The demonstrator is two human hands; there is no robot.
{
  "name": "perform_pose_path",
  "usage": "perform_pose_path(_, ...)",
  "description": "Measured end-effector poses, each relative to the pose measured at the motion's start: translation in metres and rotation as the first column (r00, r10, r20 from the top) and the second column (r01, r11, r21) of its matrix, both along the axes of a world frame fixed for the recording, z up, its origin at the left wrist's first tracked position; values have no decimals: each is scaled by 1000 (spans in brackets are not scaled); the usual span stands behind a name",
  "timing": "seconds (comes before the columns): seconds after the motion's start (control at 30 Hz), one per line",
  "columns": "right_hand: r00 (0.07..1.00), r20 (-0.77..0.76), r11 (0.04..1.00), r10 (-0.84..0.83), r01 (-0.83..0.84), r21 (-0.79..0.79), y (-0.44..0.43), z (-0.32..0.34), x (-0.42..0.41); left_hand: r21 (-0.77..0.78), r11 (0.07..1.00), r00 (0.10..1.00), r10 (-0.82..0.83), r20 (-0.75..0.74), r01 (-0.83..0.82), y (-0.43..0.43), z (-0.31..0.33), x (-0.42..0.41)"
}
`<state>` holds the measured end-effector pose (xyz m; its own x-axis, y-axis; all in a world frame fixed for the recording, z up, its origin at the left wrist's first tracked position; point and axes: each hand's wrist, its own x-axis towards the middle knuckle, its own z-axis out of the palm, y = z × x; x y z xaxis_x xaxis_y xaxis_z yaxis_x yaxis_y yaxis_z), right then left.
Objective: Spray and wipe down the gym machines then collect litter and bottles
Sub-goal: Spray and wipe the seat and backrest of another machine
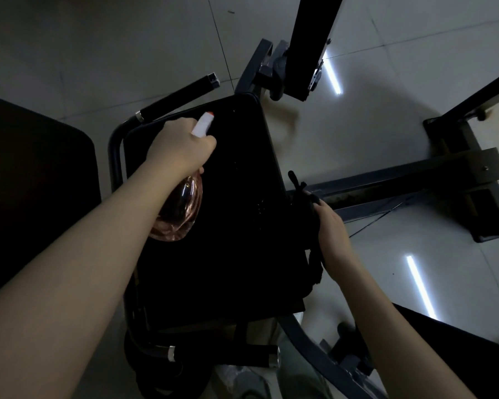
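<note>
Two hands busy | left hand (182, 145) gripping spray bottle (179, 208) at neck, likely light, slick plastic | right hand (333, 234) clutching soft dark cloth (314, 263) beside seat pad (236, 168)

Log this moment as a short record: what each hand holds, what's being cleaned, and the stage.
left hand: grips the spray bottle, nozzle pointing over the pad
right hand: holds a dark cloth at the pad's right edge
surface: black seat pad of a gym machine
stage: likely spraying; cloth not yet on the pad's top
</note>
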<state>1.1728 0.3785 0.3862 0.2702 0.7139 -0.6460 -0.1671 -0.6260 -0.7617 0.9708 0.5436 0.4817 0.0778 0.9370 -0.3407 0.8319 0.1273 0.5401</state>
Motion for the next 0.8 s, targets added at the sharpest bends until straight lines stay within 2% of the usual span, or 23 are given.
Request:
perform_pose_path(0.13,1000,-4,997,22,-22,75,25,18,-1,85,989,989,114,95,-122,-3,-9,-8)
perform_pose_path(0.27,1000,3,984,23,-23,174,66,32,-14,87,976,970,185,160,-201,-5,-10,-15)
perform_pose_path(0.33,997,75,966,34,-52,253,90,36,-25,90,971,964,205,168,-222,-6,-10,-16)
perform_pose_path(0.4,964,241,939,113,-183,292,112,33,-41,101,972,966,194,171,-213,-6,-11,-15)
perform_pose_path(0.43,889,411,914,202,-322,246,119,31,-50,106,973,967,183,177,-203,-6,-12,-14)
perform_pose_path(0.47,733,607,871,307,-473,131,122,28,-60,112,974,968,173,182,-195,-6,-12,-14)
perform_pose_path(0.5,535,760,822,370,-570,1,121,24,-67,118,975,969,164,186,-188,-6,-13,-14)
perform_pose_path(0.53,371,847,786,380,-613,-84,120,20,-71,121,976,969,159,188,-183,-6,-13,-15)
perform_pose_path(0.57,276,885,766,375,-630,-128,119,18,-72,123,975,969,158,188,-183,-7,-13,-16)
perform_pose_path(0.67,181,899,728,399,-659,-190,128,16,-69,141,971,967,162,196,-191,-12,-9,-22)
perform_pose_path(0.8,104,915,677,391,-705,-210,160,15,-70,160,963,947,168,275,-217,-21,-6,-32)
